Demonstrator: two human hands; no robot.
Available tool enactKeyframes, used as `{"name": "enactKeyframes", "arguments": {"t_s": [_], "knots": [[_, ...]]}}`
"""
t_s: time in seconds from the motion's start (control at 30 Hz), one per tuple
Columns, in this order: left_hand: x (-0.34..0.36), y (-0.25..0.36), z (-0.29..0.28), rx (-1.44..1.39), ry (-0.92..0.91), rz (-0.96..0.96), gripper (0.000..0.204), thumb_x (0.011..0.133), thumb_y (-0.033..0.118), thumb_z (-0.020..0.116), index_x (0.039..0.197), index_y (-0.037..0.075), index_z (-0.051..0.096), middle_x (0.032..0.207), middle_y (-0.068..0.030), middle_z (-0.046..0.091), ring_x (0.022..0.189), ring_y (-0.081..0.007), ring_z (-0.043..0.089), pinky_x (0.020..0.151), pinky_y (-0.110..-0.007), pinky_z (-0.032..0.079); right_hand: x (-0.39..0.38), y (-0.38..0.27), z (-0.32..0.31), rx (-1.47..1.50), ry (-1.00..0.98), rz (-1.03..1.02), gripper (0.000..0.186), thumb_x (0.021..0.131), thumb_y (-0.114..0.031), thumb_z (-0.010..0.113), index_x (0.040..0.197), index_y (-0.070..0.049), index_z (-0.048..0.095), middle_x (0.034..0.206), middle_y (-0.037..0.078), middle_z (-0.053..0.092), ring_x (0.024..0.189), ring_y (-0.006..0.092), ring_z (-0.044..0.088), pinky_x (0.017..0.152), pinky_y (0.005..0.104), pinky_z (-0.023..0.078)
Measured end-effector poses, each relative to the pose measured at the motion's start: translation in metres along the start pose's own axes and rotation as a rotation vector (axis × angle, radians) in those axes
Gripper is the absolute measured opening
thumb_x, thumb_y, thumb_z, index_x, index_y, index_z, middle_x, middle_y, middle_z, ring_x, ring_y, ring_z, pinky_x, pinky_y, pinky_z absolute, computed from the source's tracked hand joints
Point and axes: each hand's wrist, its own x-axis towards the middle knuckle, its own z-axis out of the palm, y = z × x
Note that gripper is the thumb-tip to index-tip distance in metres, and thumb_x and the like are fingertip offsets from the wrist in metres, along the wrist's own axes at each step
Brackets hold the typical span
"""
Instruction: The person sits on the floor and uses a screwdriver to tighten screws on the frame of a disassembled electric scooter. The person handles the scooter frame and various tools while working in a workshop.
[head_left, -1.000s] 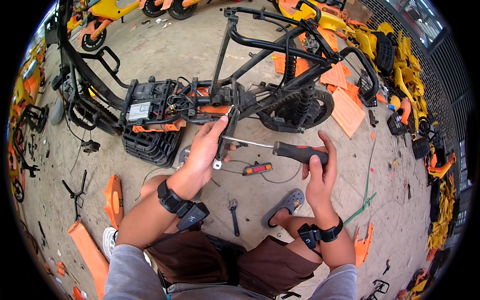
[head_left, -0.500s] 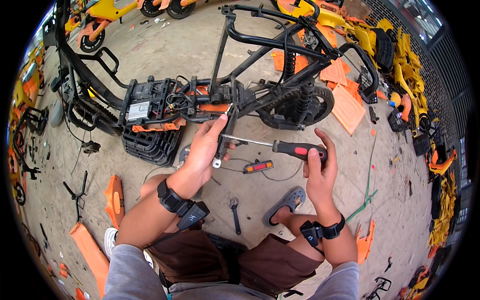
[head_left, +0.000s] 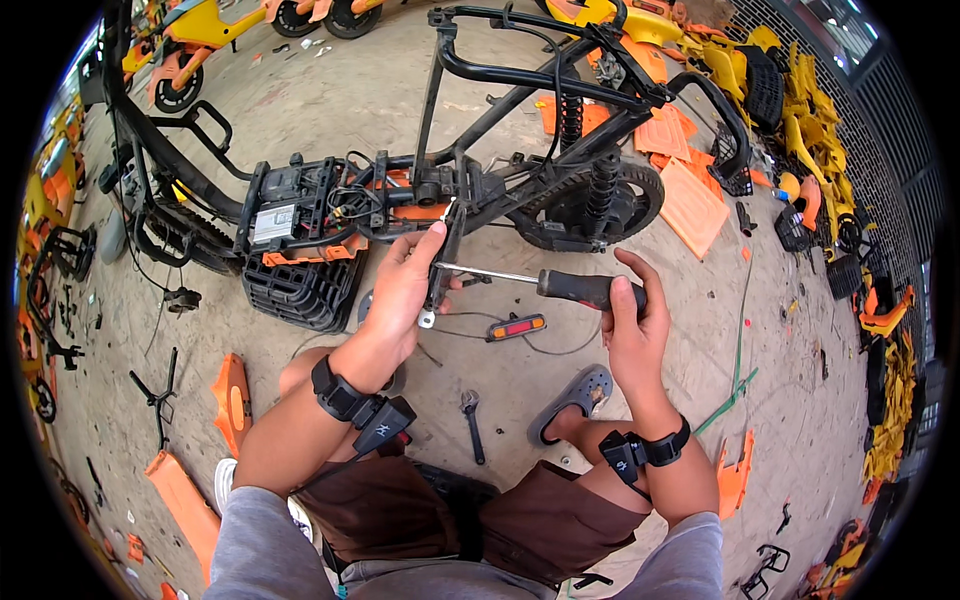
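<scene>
Concrete yard floor (head_left: 330,100), orange panels (head_left: 690,190) and yellow parts (head_left: 800,90) scattered at upper right. Stripped black scooter frame (head_left: 520,180) lies across upper centre. Left hand (head_left: 405,290), centre frame, fingers wrapped around black kickstand bracket (head_left: 445,255) hanging off frame. Right hand (head_left: 630,325), centre right, closed on handle of screwdriver (head_left: 545,283); shaft tip meets bracket. Wrench (head_left: 470,420) on ground, lower centre.

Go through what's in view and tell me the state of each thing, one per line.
Left hand: gripping the black bracket.
Right hand: closed on the screwdriver, shaft level, tip at bracket.
Scooter frame: stripped, panels off.
Wrench: lying on ground.
</scene>
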Motion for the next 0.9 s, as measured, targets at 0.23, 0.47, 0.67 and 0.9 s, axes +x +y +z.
{"name": "enactKeyframes", "arguments": {"t_s": [0.23, 0.47, 0.67, 0.9], "knots": [[0.000, 0.001, 0.002, 0.006, 0.007, 0.015, 0.037, 0.093, 0.039, 0.061, 0.103, 0.005, 0.052, 0.077, -0.0035, 0.059, 0.063, -0.0118, 0.061, 0.044, -0.025, 0.043, 0.001, 0.013, 0.009, 0.063, 0.062, -0.289, 0.040, 0.094, -0.012, 0.052, 0.133, -0.003, 0.044, 0.086, 0.000, 0.051, 0.065, 0.0040, 0.044, 0.056, 0.0189, 0.036], [-0.003, 0.004, 0.005, 0.029, 0.001, 0.037, 0.039, 0.094, 0.040, 0.061, 0.104, 0.003, 0.053, 0.081, -0.0040, 0.061, 0.062, -0.0116, 0.060, 0.043, -0.024, 0.044, 0.000, 0.009, 0.006, 0.129, 0.008, -0.156, 0.035, 0.097, -0.015, 0.050, 0.129, -0.002, 0.046, 0.068, -0.004, 0.049, 0.053, 0.0030, 0.042, 0.048, 0.0193, 0.034], [-0.001, 0.002, 0.006, 0.014, -0.007, 0.034, 0.038, 0.093, 0.040, 0.061, 0.103, 0.005, 0.053, 0.080, -0.0034, 0.061, 0.062, -0.0117, 0.060, 0.044, -0.024, 0.043, -0.004, 0.004, 0.009, 0.114, 0.058, -0.168, 0.043, 0.095, -0.013, 0.057, 0.134, -0.004, 0.042, 0.086, 0.001, 0.056, 0.075, 0.0062, 0.051, 0.066, 0.0189, 0.044], [-0.003, 0.005, 0.004, 0.021, 0.004, 0.066, 0.037, 0.092, 0.040, 0.063, 0.101, 0.005, 0.053, 0.077, -0.0026, 0.058, 0.063, -0.0111, 0.060, 0.044, -0.024, 0.043, -0.001, 0.009, 0.005, 0.105, 0.018, -0.157, 0.043, 0.096, -0.019, 0.055, 0.133, -0.003, 0.041, 0.080, 0.000, 0.054, 0.065, 0.0050, 0.048, 0.056, 0.0200, 0.040]]}}
